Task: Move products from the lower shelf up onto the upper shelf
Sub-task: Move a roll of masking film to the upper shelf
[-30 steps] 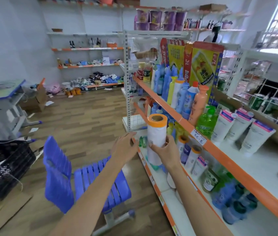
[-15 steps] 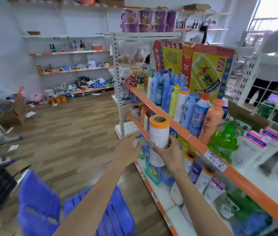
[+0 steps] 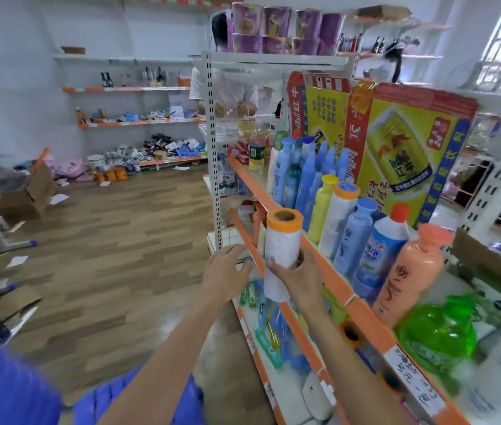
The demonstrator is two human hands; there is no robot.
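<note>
My right hand [image 3: 296,279] grips the orange-capped white roll [image 3: 281,250] upright; my open left hand [image 3: 224,271] hovers at its nine o'clock, bottles crowding the upper shelf [image 3: 329,273].

My right hand [image 3: 296,279] grips the white roll [image 3: 281,251], upright, just in front of the upper shelf [image 3: 329,276] edge; my left hand [image 3: 224,271] hangs open beside the roll, fingers spread

A red and yellow carton [image 3: 409,154] at the back edge of the upper shelf [image 3: 329,273] bears mirrored print, of which "31" on its red band is readable. The handwritten price label [image 3: 416,380] on the shelf's front edge is too blurred to read.
</note>
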